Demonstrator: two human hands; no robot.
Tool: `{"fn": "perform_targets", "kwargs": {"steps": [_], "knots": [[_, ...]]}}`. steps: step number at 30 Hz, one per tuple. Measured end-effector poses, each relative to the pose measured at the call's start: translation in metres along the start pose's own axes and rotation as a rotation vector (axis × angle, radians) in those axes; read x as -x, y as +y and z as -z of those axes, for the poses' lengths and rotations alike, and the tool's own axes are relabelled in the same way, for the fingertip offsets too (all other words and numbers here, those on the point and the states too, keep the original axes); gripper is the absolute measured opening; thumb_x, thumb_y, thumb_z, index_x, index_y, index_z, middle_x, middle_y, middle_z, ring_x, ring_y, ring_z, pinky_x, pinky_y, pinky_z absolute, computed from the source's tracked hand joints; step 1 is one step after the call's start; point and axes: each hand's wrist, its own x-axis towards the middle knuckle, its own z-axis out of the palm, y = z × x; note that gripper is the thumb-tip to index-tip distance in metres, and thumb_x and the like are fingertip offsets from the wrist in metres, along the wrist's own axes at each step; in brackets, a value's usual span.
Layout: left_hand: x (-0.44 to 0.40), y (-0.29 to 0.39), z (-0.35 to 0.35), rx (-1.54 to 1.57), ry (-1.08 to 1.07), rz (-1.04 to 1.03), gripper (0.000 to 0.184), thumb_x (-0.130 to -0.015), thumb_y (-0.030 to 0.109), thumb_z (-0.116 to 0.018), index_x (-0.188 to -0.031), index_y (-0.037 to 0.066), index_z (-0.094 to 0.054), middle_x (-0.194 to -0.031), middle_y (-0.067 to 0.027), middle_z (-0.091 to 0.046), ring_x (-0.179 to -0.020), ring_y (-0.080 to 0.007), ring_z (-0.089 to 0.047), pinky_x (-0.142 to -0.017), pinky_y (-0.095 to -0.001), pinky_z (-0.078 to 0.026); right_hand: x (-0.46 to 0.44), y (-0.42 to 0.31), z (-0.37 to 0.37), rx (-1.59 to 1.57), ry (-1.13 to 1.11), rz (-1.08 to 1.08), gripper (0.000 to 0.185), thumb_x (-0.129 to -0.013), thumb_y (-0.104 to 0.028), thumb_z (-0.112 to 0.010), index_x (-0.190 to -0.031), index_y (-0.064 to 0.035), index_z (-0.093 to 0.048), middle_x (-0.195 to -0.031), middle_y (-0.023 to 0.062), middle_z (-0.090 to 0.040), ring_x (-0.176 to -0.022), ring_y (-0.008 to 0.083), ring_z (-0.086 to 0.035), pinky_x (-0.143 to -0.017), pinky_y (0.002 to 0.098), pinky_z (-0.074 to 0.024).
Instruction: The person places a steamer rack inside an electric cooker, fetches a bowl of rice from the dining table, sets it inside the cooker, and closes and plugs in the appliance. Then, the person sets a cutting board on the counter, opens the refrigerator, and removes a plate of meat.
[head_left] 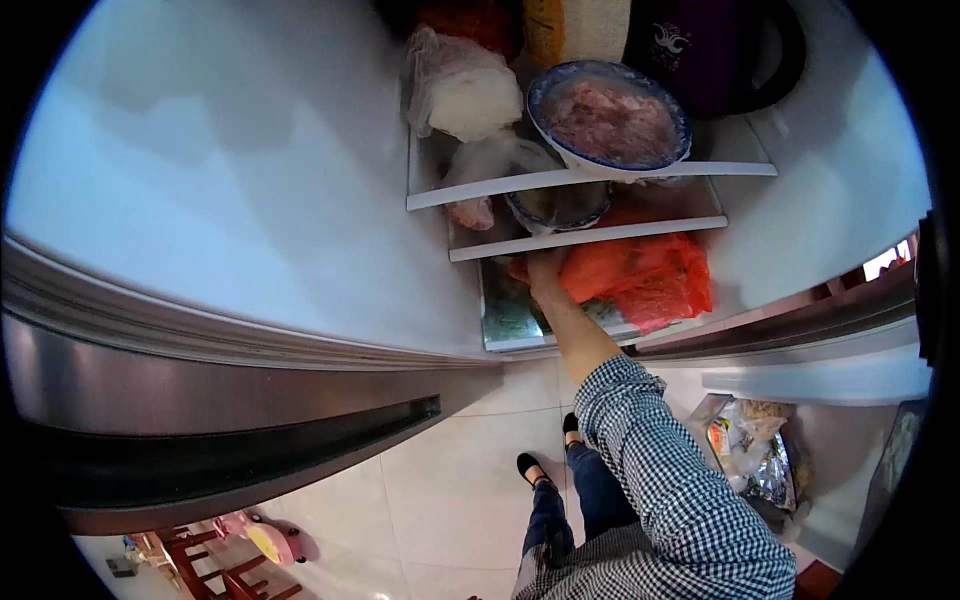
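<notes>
My right hand [544,265] reaches into the lowest visible level of an open fridge, under a shelf edge that hides its fingers. Right beside it lies a red plastic bag [650,280], crumpled and bulging. Some red also shows at the hand's left side, but I cannot make out whether the fingers grip it. Below the hand is a clear bin [513,318] with something green inside. A checked sleeve covers most of my right arm. My left hand is out of the picture.
Above, a blue-rimmed bowl [610,118] of pinkish food overhangs the upper shelf edge [480,190]. Around it are a bagged white item [470,100] and a dark purple jug [700,55]. Another bowl [560,205] sits one shelf lower. Loaded door bins [755,455] stand right.
</notes>
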Motion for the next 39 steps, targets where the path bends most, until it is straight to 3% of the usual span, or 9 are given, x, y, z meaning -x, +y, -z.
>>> {"fn": "perform_targets", "kwargs": {"steps": [5, 9, 11, 19, 21, 25, 26, 36, 39], "knots": [[-0.007, -0.005, 0.004, 0.095, -0.089, -0.001, 0.046, -0.08, 0.024, -0.064, -0.12, 0.01, -0.046, -0.112, -0.0106, -0.048, -0.093, -0.0286, -0.056, -0.069, -0.0436, -0.052, 0.01, 0.015, 0.036, -0.011, 0.0, -0.036, 0.021, -0.087, -0.023, -0.047, -0.099, -0.0056, -0.045, -0.068, 0.0083, -0.056, -0.041, 0.0163, -0.051, -0.036, 0.0279, -0.0434], [-0.018, 0.026, -0.004, 0.163, -0.093, 0.018, 0.046, -0.08, 0.024, -0.065, -0.121, 0.012, -0.046, -0.115, -0.0094, -0.046, -0.098, -0.0295, -0.054, -0.073, -0.0438, -0.052, 0.093, 0.004, 0.093, 0.055, -0.013, -0.128, 0.02, -0.082, -0.02, -0.05, -0.094, -0.0038, -0.049, -0.063, 0.006, -0.055, -0.044, 0.0132, -0.051, -0.038, 0.0251, -0.0429], [-0.04, 0.036, -0.016, -0.114, 0.116, 0.1, 0.045, -0.079, 0.014, -0.058, -0.12, 0.003, -0.045, -0.094, -0.0137, -0.057, -0.075, -0.0263, -0.06, -0.055, -0.0375, -0.052, 0.131, 0.005, 0.131, 0.138, -0.039, -0.122, 0.019, -0.08, -0.018, -0.049, -0.092, -0.0033, -0.051, -0.062, 0.0061, -0.055, -0.044, 0.013, -0.051, -0.038, 0.0243, -0.0423], [-0.051, 0.119, -0.016, -0.319, 0.019, 0.029, 0.046, -0.081, 0.015, -0.055, -0.123, 0.005, -0.042, -0.092, -0.009, -0.057, -0.075, -0.0236, -0.059, -0.056, -0.0344, -0.051, 0.265, -0.013, 0.245, 0.259, -0.008, -0.211, 0.02, -0.078, -0.016, -0.046, -0.088, 0.0001, -0.053, -0.064, 0.0079, -0.057, -0.047, 0.0125, -0.053, -0.039, 0.0218, -0.0415], [-0.079, 0.124, -0.001, -0.217, -0.029, 0.001, 0.045, -0.079, 0.012, -0.058, -0.121, 0.006, -0.044, -0.087, -0.0093, -0.058, -0.065, -0.0219, -0.058, -0.049, -0.0334, -0.05, 0.294, -0.013, 0.267, 0.245, 0.007, -0.212, 0.021, -0.077, -0.016, -0.047, -0.088, 0.0004, -0.053, -0.063, 0.0081, -0.057, -0.047, 0.0126, -0.053, -0.039, 0.0221, -0.042], [-0.073, 0.147, -0.007, -0.456, 0.032, -0.111, 0.04, -0.08, 0.012, -0.055, -0.118, 0.004, -0.046, -0.086, -0.0094, -0.058, -0.066, -0.0187, -0.058, -0.048, -0.0299, -0.05, 0.342, -0.003, 0.311, 0.183, 0.056, -0.303, 0.021, -0.074, -0.015, -0.05, -0.087, 0.0005, -0.053, -0.064, 0.0097, -0.058, -0.046, 0.0143, -0.055, -0.039, 0.0229, -0.0433], [-0.071, 0.145, -0.004, -0.471, 0.035, -0.132, 0.039, -0.08, 0.011, -0.054, -0.118, 0.004, -0.047, -0.086, -0.0094, -0.058, -0.066, -0.0183, -0.058, -0.048, -0.0294, -0.05, 0.356, -0.003, 0.32, 0.159, 0.099, -0.312, 0.017, -0.074, -0.013, -0.049, -0.081, 0.001, -0.056, -0.058, 0.0095, -0.057, -0.043, 0.0154, -0.054, -0.039, 0.0247, -0.0439], [-0.021, 0.034, 0.028, -0.405, 0.084, -0.078, 0.045, -0.08, 0.014, -0.053, -0.122, 0.001, -0.042, -0.093, -0.0114, -0.056, -0.072, -0.023, -0.059, -0.051, -0.0308, -0.05, 0.46, 0.032, 0.485, 0.215, 0.318, -0.456, 0.021, -0.068, -0.01, -0.052, -0.084, 0.0039, -0.055, -0.063, 0.0154, -0.059, -0.043, 0.0224, -0.056, -0.038, 0.0308, -0.047], [-0.008, -0.008, 0.035, -0.473, -0.058, -0.044, 0.047, -0.079, 0.015, -0.053, -0.123, 0.001, -0.041, -0.096, -0.0122, -0.055, -0.075, -0.0241, -0.058, -0.054, -0.0324, -0.05, 0.501, 0.038, 0.554, 0.296, 0.404, -0.512, 0.021, -0.068, -0.009, -0.053, -0.084, 0.0039, -0.055, -0.062, 0.015, -0.058, -0.043, 0.0229, -0.056, -0.037, 0.0315, -0.0472]]}}
